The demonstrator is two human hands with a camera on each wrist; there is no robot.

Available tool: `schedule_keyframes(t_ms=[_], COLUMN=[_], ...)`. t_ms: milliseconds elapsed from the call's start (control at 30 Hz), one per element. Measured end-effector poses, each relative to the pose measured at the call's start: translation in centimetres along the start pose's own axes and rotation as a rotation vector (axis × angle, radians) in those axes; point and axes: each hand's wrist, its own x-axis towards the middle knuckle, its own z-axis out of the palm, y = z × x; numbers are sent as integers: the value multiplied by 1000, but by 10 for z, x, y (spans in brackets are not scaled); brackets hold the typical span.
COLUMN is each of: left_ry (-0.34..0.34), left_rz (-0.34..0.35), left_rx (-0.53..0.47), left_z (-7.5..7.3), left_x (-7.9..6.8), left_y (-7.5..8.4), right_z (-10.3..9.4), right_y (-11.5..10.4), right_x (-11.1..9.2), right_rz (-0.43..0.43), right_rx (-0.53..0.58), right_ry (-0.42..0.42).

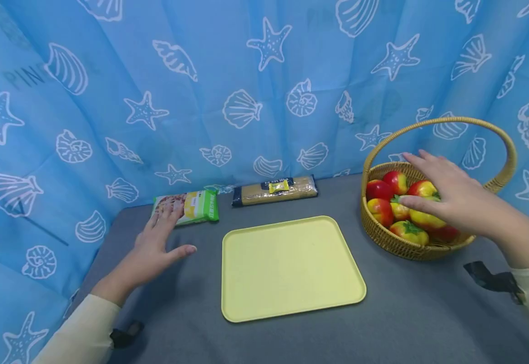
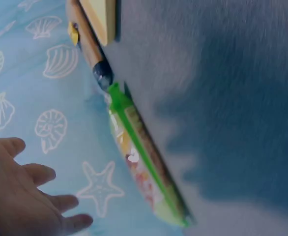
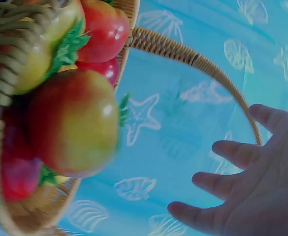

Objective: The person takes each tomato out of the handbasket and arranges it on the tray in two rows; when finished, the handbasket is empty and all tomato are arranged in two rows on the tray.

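My left hand (image 1: 152,250), fingers spread and holding nothing, hovers near a green food packet (image 1: 196,206) at the table's back left; its fingertips overlap the packet in the head view. In the left wrist view that packet (image 2: 139,162) lies apart from the fingers. Over the wicker basket (image 1: 383,235) at the right, my right hand (image 1: 455,197) reaches out with straight fingers and nothing in its grasp. Red and yellow fruits with green leaves (image 1: 407,232) fill the basket. One large red-yellow fruit (image 3: 75,123) shows close up in the right wrist view, apart from the hand.
A pale yellow tray (image 1: 292,268) lies mid-table. Behind it, a long pack of noodles (image 1: 298,189) bears a small yellow wrapped piece (image 1: 278,186). The basket's tall handle (image 1: 442,120) arches beside my right hand. A blue shell-patterned curtain (image 1: 264,101) hangs along the back edge.
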Motion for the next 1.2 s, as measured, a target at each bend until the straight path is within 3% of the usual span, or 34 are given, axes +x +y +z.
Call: schedule_keyframes(t_ms=[167, 400, 567, 767, 933, 1067, 1200], left_ry=[-4, -39, -85, -99, -119, -115, -117], left_rz=[46, 152, 76, -41, -92, -127, -126], left_rx=[-269, -688, -903, -1141, -1172, -1123, -1041], left_z=[15, 48, 69, 88, 104, 111, 114], left_x=[-5, 0, 3, 7, 10, 12, 12], left_y=[-9, -19, -15, -8, -6, -9, -11], right_z=[15, 43, 64, 83, 91, 92, 95], right_y=[25, 53, 67, 80, 80, 75, 76], right_x=[-14, -30, -35, -33, -32, -30, -31], right_rz=[-60, -51, -28, -46, 3, 56, 35], right_rx=[211, 380, 446, 446, 401, 272, 211], right_ry=[125, 237, 301, 362, 387, 355, 364])
